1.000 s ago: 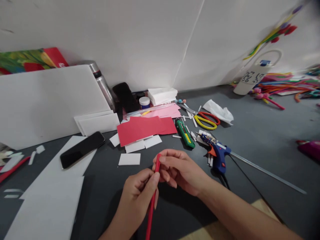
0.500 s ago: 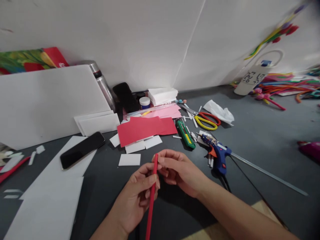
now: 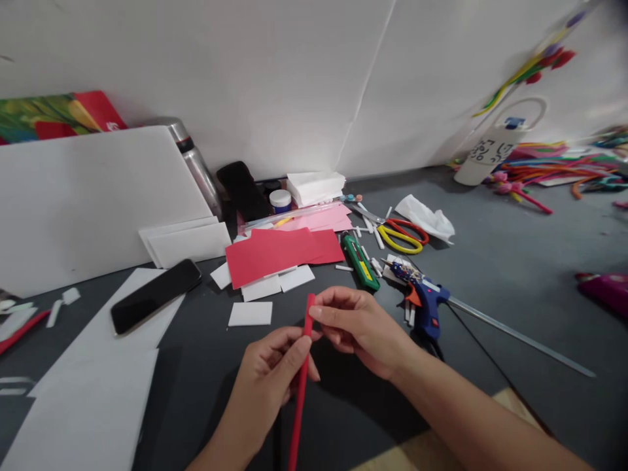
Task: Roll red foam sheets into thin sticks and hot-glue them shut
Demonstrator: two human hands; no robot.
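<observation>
Now, against the frame a second back, I see the red strip (image 3: 301,386) standing a little more upright and the right hand (image 3: 358,327) pinching nearer its very top, while the left hand (image 3: 275,379) has slid slightly lower along it. Both forearms come in from the bottom edge, the right one crossing from the lower right, the left rising from below centre. The left fingers are curled around the strip's middle, thumb and forefinger closed on it. The right thumb and forefinger are pressed together on the upper end, the other fingers loosely bent beneath. The strip is long, thin, bright red and straight, running from just below the frame up to a point above the dark grey table (image 3: 515,261), held clear of it. Just beyond the hands lie a red sheet (image 3: 279,254), a small white card (image 3: 250,314), a green cutter (image 3: 362,261) and a blue glue gun (image 3: 424,304).
</observation>
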